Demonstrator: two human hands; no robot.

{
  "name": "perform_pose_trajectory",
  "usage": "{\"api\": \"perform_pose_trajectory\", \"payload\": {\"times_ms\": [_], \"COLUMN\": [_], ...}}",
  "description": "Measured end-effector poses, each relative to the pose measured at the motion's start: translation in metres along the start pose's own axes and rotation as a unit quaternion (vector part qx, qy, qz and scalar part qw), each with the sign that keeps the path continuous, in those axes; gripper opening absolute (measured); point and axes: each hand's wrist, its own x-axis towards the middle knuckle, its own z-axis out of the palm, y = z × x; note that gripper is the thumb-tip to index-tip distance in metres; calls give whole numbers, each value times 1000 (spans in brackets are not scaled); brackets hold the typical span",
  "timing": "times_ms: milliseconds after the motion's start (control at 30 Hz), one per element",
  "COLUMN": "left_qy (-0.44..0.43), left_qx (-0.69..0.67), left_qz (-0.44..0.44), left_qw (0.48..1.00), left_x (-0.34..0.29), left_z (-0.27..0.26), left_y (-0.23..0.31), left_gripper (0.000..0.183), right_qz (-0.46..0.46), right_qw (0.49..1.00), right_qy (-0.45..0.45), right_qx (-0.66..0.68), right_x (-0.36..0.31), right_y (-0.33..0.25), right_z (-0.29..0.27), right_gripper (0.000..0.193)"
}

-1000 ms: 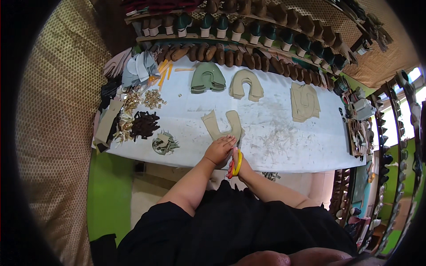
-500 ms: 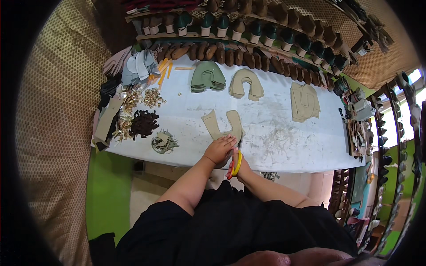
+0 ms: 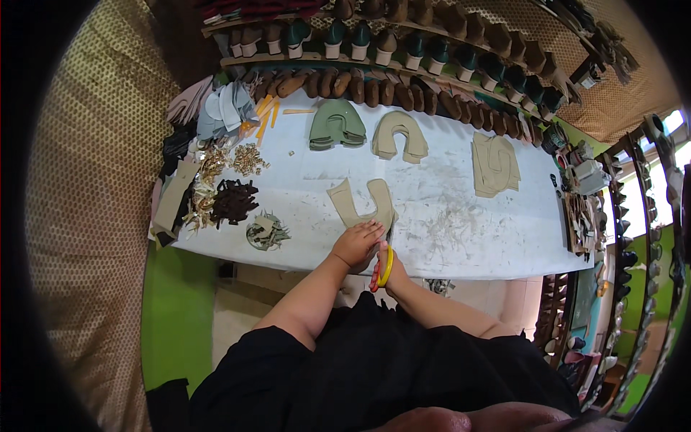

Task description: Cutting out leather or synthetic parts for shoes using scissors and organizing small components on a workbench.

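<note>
Beige U-shaped piece (image 3: 350,209) was on the table (image 3: 302,191), near edge, roughly in front of the person. U opened away from the person: two arms toward the far side, curved end nearest, partly hidden under the left hand (image 3: 358,243). Long axis ran near-to-far, far end leaning a bit left.

Left hand: palm down over the curved end, fingers fairly straight and close together, touching the piece. Thumb side hidden, so can't tell if it pinched the piece or just pressed it.

Right hand (image 3: 397,273): curled around the scissors (image 3: 389,266), yellow and red handles. Handles pointed back at the person, blades away, far end leaning slightly right. A blade showed at the right edge of the curved end; blade gap can't be told.

Further back: green stack (image 3: 337,128) and beige arch stack (image 3: 414,124), side by side, both arched away with the open ends toward the person. Second beige stack (image 3: 497,165) sat off to the right. Dark brown strips (image 3: 234,201) and grey-green scraps (image 3: 266,232) lay left of the piece, well apart from it.

Markings: any print on the containers (image 3: 592,181) at right was too small to read.
</note>
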Motion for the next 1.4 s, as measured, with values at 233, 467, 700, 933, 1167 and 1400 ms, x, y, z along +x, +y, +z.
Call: {"api": "perform_pose_trajectory", "payload": {"times_ms": [233, 467, 700, 933, 1167, 1400], "left_qy": [-4, -5, -4, 7, -4, -11], "left_qx": [8, 3, -1, -6, -6, -17], "left_qz": [-1, -4, -3, -18, -19, -26], "left_qw": [1000, 1000, 1000, 1000, 1000, 999], "left_x": [0, -1, 1, 3, 1, 1], "left_z": [0, 0, -2, -6, -3, -5], "left_y": [1, 0, 2, 8, 6, 6], "left_gripper": [35, 34, 30, 28, 30, 31], "right_qz": [-25, -24, -50, -37, -62, -52], "right_qw": [1000, 999, 994, 972, 960, 976], "right_qy": [8, 17, 2, 25, 35, 22], "right_qx": [-12, -31, -98, -230, -269, -212], "right_x": [-5, -5, -7, -14, -4, -12], "right_y": [-1, -3, -6, -16, -6, -17], "right_z": [-2, -7, -21, -40, -48, -38], "right_gripper": [64, 65, 63, 63, 71, 57]}}
